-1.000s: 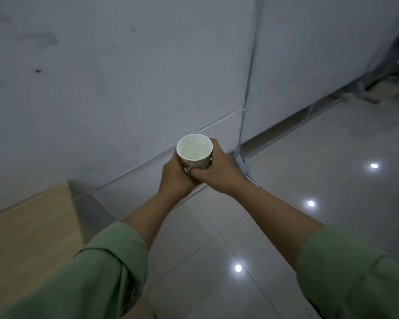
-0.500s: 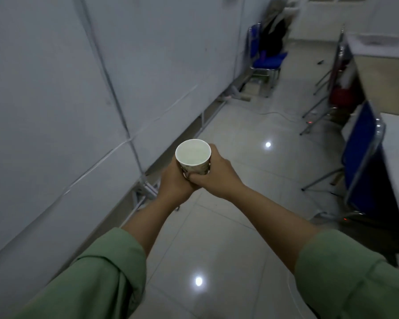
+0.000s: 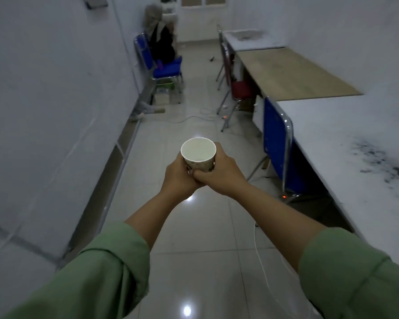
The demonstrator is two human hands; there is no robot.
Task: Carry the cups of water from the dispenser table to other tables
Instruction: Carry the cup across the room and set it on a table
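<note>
While both green sleeves (image 3: 97, 272) reach forward, left hand (image 3: 177, 178) and right hand (image 3: 221, 173) wrap round one paper cup (image 3: 198, 153), fingers curled on its wall, cup upright over the tiled floor (image 3: 194, 238). Right of the cup: blue chair (image 3: 276, 143) against a white table (image 3: 346, 143); beyond, a wooden table (image 3: 293, 72). Far left of cup, another blue chair (image 3: 164, 65) by the wall.

Both arms wear loose sage-green sleeves (image 3: 97, 272) of soft, creased cloth, pushed up to just below the elbows with folded cuffs. The forearms are bare below them, and the hands (image 3: 180, 178) carry no rings, watch or gloves.
</note>
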